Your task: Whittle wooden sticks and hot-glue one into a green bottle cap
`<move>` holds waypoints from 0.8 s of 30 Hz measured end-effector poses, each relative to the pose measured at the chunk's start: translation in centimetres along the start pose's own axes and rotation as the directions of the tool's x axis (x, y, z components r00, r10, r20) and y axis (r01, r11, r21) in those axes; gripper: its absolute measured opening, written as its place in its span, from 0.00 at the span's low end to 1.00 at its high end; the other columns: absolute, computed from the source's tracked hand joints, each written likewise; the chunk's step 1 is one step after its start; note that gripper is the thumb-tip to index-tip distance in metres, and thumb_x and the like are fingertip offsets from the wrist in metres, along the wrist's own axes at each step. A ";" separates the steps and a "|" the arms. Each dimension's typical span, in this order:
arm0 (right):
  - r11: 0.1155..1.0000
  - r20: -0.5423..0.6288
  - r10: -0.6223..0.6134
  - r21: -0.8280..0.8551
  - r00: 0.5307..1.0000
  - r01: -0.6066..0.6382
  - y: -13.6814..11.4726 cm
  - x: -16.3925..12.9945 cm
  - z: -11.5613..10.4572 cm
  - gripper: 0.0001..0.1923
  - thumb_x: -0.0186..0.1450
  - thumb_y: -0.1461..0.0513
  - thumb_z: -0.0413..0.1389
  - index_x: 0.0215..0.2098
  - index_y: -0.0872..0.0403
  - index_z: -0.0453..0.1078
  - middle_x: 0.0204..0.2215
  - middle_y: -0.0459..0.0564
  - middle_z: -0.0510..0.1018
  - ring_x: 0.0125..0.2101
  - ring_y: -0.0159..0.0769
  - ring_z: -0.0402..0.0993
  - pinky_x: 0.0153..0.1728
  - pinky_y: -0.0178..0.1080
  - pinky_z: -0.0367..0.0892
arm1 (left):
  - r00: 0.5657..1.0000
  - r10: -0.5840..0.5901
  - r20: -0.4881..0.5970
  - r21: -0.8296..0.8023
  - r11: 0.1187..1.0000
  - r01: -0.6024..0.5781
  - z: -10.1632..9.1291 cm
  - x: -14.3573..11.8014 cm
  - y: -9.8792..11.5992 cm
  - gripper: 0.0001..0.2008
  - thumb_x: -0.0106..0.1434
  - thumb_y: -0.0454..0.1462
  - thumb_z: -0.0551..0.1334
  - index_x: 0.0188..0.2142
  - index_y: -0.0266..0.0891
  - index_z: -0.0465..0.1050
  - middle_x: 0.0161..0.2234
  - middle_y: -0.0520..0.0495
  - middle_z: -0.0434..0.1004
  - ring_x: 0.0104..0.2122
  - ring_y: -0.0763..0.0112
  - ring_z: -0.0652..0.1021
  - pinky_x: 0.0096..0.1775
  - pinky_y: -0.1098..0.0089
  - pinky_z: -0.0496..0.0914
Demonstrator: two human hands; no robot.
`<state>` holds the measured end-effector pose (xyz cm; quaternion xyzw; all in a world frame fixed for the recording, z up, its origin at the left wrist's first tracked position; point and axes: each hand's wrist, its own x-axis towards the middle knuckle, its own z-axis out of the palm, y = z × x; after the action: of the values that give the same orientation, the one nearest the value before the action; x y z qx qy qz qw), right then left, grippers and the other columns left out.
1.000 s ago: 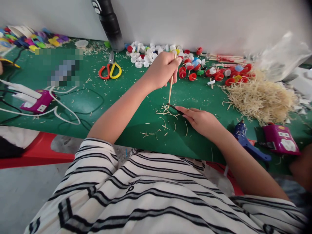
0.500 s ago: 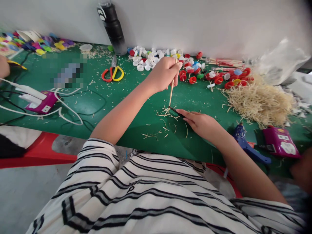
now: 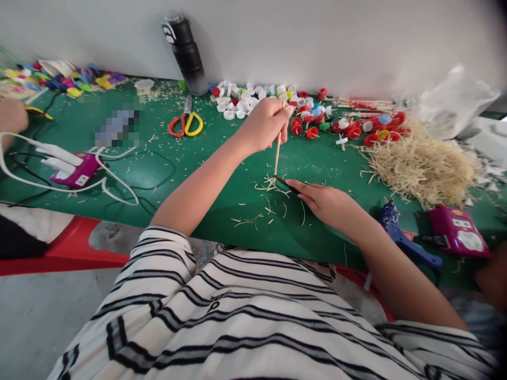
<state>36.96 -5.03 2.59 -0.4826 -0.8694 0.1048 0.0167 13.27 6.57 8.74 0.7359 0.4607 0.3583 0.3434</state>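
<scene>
My left hand (image 3: pixel 269 122) is closed round the upper part of a thin wooden stick (image 3: pixel 278 153), which stands nearly upright with its lower end at the green table (image 3: pixel 222 195). In my right hand (image 3: pixel 327 203) is a dark knife (image 3: pixel 291 187), its handle between thumb and fingers. The blade tip meets the stick near its bottom end. Curled wood shavings (image 3: pixel 269 184) lie around that end, and more are scattered on the table toward my body.
Bottle caps (image 3: pixel 245 97) lie along the wall beside a black bottle (image 3: pixel 188 58). Scissors (image 3: pixel 185 122) are left of my forearm. At right are a shavings heap (image 3: pixel 423 163), a blue glue gun (image 3: pixel 404 237) and a purple power strip (image 3: pixel 457 230). A co-worker's hand (image 3: pixel 11 122) is far left.
The view has shifted slightly, so things on the left appear a little further right and lower. Both hands keep nearly the same pose, with the blade still at the stick's lower end.
</scene>
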 end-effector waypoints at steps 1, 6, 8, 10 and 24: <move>1.000 0.008 0.007 -0.013 1.000 -0.007 0.0 -0.1 0.0 0.29 0.81 0.55 0.42 0.78 0.38 0.59 0.56 0.53 0.85 0.45 0.47 0.85 0.36 0.46 0.76 | 1.000 -0.001 -0.001 0.002 1.000 0.001 0.0 0.0 0.0 0.27 0.81 0.48 0.49 0.27 0.37 0.66 0.27 0.46 0.76 0.31 0.70 0.84 0.38 0.68 0.76; 1.000 0.026 0.020 0.008 0.999 -0.020 0.2 -0.2 -0.1 0.29 0.81 0.55 0.43 0.78 0.37 0.61 0.57 0.51 0.84 0.49 0.49 0.85 0.39 0.48 0.78 | 1.000 0.006 -0.011 0.004 1.000 -0.005 0.0 0.2 -0.4 0.28 0.81 0.50 0.50 0.27 0.37 0.66 0.26 0.47 0.75 0.29 0.71 0.83 0.37 0.69 0.76; 0.999 0.029 0.007 0.049 1.000 -0.009 0.5 -0.1 -0.1 0.29 0.80 0.55 0.43 0.77 0.37 0.61 0.60 0.50 0.83 0.51 0.49 0.84 0.44 0.49 0.79 | 1.000 0.010 -0.011 0.001 1.000 -0.010 0.0 0.3 -0.4 0.28 0.81 0.49 0.49 0.27 0.37 0.66 0.26 0.48 0.75 0.28 0.72 0.83 0.36 0.69 0.76; 0.996 0.036 -0.002 0.090 0.999 -0.002 1.0 0.1 -0.3 0.28 0.80 0.55 0.44 0.77 0.37 0.62 0.63 0.49 0.82 0.53 0.49 0.84 0.48 0.51 0.79 | 1.000 0.012 -0.011 -0.003 1.000 -0.012 0.0 0.3 -0.4 0.27 0.81 0.48 0.49 0.27 0.37 0.66 0.26 0.48 0.76 0.28 0.73 0.82 0.36 0.70 0.76; 0.969 -0.196 -0.014 0.239 0.981 0.061 1.7 0.2 -0.4 0.27 0.81 0.53 0.45 0.76 0.40 0.65 0.49 0.52 0.85 0.46 0.43 0.83 0.50 0.48 0.77 | 1.000 0.027 -0.007 -0.001 1.000 -0.027 0.1 -0.5 0.9 0.25 0.79 0.49 0.55 0.28 0.37 0.70 0.27 0.48 0.76 0.32 0.71 0.83 0.39 0.70 0.76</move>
<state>38.34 -3.93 2.58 -0.4682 -0.8532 0.1634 0.1618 13.59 5.77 9.28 0.7405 0.4518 0.3658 0.3371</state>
